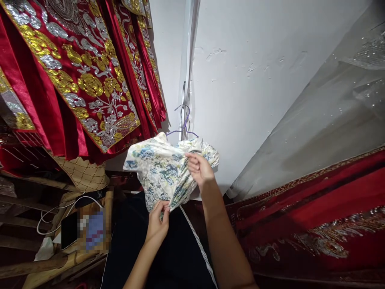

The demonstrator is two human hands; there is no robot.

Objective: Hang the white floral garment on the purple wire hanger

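A white short-sleeved blouse with a blue, yellow and green floral print hangs on a purple wire hanger in front of the wall. My left hand pinches its lower front edge between thumb and fingers. Higher up, near the neckline, my right hand grips the front edge of the cloth. Between the two hands the edge is drawn into a slanting line. The inside of the blouse and most of the hanger's bar are hidden by the cloth.
Red embroidered garments hang at the left. A bamboo rack below them bears a white cable and a dark flat device. Sheer sequined white fabric and red beaded cloth are at the right.
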